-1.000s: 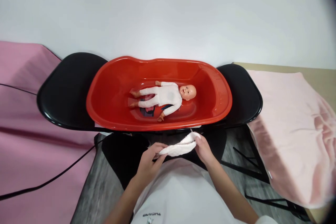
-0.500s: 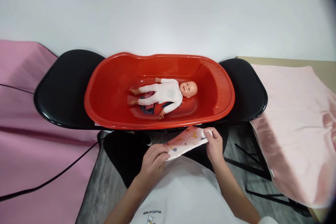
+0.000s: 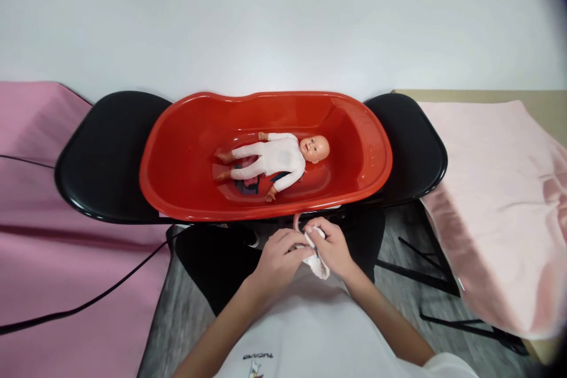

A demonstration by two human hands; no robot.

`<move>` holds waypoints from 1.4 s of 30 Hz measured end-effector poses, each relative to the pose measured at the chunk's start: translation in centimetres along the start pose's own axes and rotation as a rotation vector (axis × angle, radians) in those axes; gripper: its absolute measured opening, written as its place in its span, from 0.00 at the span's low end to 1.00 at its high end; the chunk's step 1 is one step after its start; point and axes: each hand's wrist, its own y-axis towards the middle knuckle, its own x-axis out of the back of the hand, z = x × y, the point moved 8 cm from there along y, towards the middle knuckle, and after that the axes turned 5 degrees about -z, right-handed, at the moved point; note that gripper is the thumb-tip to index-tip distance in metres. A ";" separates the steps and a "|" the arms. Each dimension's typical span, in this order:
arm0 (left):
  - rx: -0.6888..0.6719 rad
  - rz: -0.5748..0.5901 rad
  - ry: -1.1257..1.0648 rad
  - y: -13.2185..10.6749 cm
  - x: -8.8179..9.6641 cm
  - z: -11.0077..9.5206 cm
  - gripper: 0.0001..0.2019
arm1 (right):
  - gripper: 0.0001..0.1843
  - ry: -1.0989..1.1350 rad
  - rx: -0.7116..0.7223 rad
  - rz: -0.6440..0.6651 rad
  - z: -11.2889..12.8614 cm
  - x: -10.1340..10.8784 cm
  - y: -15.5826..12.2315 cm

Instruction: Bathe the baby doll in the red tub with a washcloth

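Observation:
A baby doll in a white suit lies on its back in a red plastic tub, head to the right. The tub rests across two black chair seats. Just in front of the tub's near rim, my left hand and my right hand are close together, both closed on a small white cloth bunched between them. A corner of the cloth hangs below my right hand.
A pink cloth covers the surface at the left, with a black cable running across it. A pale pink towel lies over a table at the right. Grey floor and black chair legs show below.
The cloth was stretched out between my hands; my hands have come together and the cloth is now bunched up between them.

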 end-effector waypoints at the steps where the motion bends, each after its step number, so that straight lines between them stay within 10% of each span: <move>1: 0.012 -0.001 -0.034 0.1 -0.2 0.1 0.13 | 0.20 0.007 -0.020 0.013 -0.1 -0.5 -0.1; 8: 0.496 -0.044 -0.231 -2.2 -0.6 3.2 0.10 | 0.30 0.240 -0.330 -0.092 -3.5 -1.8 -1.8; 12: 0.536 -0.060 -0.309 -3.4 -1.0 3.6 0.09 | 0.31 0.332 -0.433 -0.110 -4.9 -2.6 -2.3; 22: 0.295 -0.181 0.050 -3.3 -0.1 3.8 0.08 | 0.28 0.359 -0.267 0.043 -3.5 -3.2 -2.4; 31: 0.755 -0.384 -0.269 -4.3 0.9 7.2 0.06 | 0.17 -0.002 -0.040 0.174 -3.0 -2.8 -1.7; 34: 1.017 -0.426 -0.439 -5.3 0.1 8.6 0.22 | 0.12 -0.003 -0.042 0.102 -3.1 -1.7 -0.9; 42: 1.212 -0.055 -0.876 -7.3 -5.6 9.1 0.27 | 0.23 0.564 -0.329 -0.140 -4.5 0.1 1.0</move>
